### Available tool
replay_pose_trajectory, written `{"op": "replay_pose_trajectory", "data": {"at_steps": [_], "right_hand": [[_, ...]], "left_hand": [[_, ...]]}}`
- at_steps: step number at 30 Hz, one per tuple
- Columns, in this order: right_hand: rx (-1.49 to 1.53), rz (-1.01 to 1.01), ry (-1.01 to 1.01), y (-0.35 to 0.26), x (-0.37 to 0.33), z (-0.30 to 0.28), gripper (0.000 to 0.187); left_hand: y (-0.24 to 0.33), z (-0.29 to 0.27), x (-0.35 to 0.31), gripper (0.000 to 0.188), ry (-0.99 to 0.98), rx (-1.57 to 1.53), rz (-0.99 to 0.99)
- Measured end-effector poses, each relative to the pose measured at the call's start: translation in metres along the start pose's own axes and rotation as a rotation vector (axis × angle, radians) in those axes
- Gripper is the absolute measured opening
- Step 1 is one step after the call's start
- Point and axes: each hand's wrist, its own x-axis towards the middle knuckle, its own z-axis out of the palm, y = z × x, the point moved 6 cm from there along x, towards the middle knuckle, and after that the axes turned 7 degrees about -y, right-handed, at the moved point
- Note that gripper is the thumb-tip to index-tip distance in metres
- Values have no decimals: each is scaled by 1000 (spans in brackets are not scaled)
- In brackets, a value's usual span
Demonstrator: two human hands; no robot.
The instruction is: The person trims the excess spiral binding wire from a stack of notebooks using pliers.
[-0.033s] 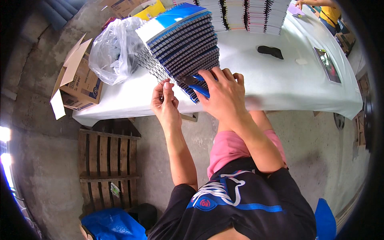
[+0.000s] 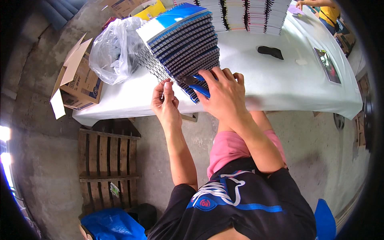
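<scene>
A tall stack of spiral-bound notebooks (image 2: 188, 44) with a blue and white cover on top stands at the table's near edge, its dark bindings toward me. My right hand (image 2: 225, 94) is closed around blue-handled pliers (image 2: 200, 89), their jaws at the lower left of the bindings. My left hand (image 2: 167, 104) pinches with thumb and forefinger at the end of a thin wire coil by the jaws; the fingertips partly hide it. Several loose wire coil ends (image 2: 149, 64) stick out from the left side of the stack.
On the white-covered table (image 2: 244, 72) are a clear plastic bag (image 2: 116, 52), a black cloth-like item (image 2: 270, 52) and more spiral-bound stacks (image 2: 240, 16). An open cardboard box (image 2: 82, 82) stands at the left. Below lies a wooden pallet (image 2: 108, 160). Another person's arm (image 2: 316, 3) shows far right.
</scene>
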Motion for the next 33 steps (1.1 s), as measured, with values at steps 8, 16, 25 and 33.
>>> {"op": "replay_pose_trajectory", "data": {"at_steps": [8,16,25,33], "right_hand": [[-19,15,-71,-4,2,10,35],[-38,9,-56,-2,1,9,36],[17,-34,-19,1,2,6,34],[101,-11,-64,2,5,8,35]], "left_hand": [[0,-3,-2,19,-24,50,22],[4,1,-1,24,42,107,53],[9,2,-1,35,-29,121,52],[8,0,0,35,-46,132,40]]}}
